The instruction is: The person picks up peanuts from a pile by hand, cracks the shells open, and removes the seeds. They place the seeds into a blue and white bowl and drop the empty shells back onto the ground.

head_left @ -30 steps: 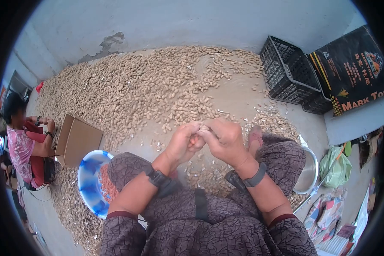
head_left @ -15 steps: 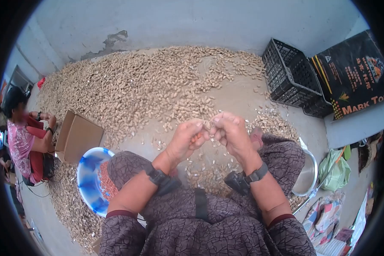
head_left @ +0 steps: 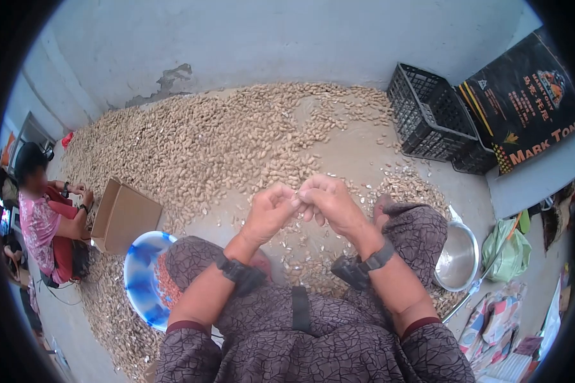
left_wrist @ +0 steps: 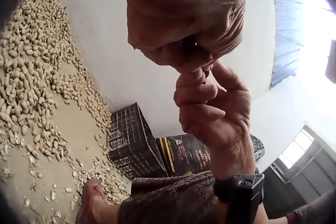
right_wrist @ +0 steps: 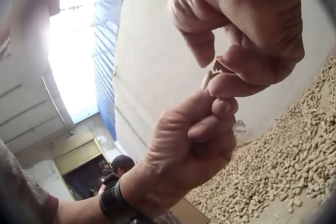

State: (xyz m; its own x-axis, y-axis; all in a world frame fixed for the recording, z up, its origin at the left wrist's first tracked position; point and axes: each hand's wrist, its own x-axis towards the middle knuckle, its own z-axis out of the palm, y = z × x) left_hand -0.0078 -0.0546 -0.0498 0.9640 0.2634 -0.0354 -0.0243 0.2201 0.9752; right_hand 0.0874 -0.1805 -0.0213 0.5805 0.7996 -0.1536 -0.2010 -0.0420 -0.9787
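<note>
- Head view: half a second ago the left hand (head_left: pixel 268 214) and right hand (head_left: pixel 332 203) stood a little apart with a pale bit between them; now their fingertips meet, and I can barely see it. I take this as close fingertip work on a single peanut, well apart from the peanut pile (head_left: pixel 191 143).
- Left wrist view: I see both hands curled, tips together on a small dark bit; the left thumb I can't make out.
- Right wrist view: my clearest look — the right thumb and finger pinch a small shell piece (right_wrist: pixel 219 67) in a narrow grip, the left fingertips right against it. Whether the left palm holds anything, I can't tell.
</note>
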